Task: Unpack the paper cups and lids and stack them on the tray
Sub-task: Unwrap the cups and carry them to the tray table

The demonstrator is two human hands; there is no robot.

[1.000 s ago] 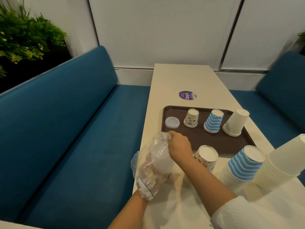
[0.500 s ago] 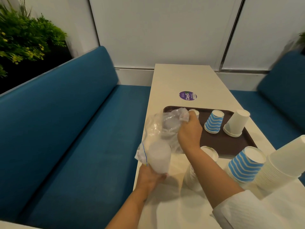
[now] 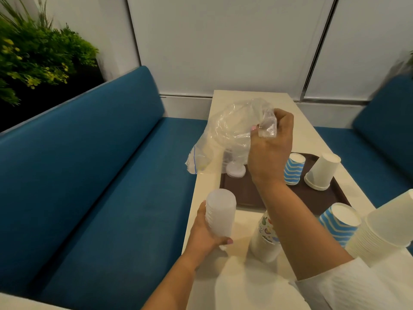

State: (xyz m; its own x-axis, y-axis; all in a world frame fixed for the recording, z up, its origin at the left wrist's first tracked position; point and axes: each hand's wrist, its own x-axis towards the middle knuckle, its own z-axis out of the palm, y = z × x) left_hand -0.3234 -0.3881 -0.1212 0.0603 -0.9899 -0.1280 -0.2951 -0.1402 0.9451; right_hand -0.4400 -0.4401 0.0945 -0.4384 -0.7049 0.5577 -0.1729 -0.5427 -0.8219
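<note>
Lids (image 3: 220, 212): a nested stack of translucent plastic lids is gripped in the left hand (image 3: 206, 233), fingers and thumb curled round its lower part, held over the near left edge of the counter (image 3: 243, 287), just short of the tray.

Near right, on the counter: three tall stacks of upturned paper cups, namely a patterned stack (image 3: 266, 240) partly hidden by the right forearm, a blue-striped stack (image 3: 339, 222), and a plain white stack (image 3: 388, 229) at the frame edge.

Beyond them: brown tray (image 3: 245, 193) lying flat on the counter. On it, a short stack of lids (image 3: 235, 170) at the far left corner, a blue-striped cup stack (image 3: 293, 168), and a white cup stack (image 3: 321, 171), both upturned. Anything between the lids and the striped cups is hidden by the right wrist.

Above the tray: right hand (image 3: 269, 144) raised, fingers clenched on the gathered end of a clear plastic bag (image 3: 228, 135). Bag hangs open-mouthed to the left, over the tray's far left corner; contents cannot be made out.

Surround: blue bench seat (image 3: 100, 175) left, green plant (image 3: 38, 54) far left, white wall panels (image 3: 223, 41) behind.
</note>
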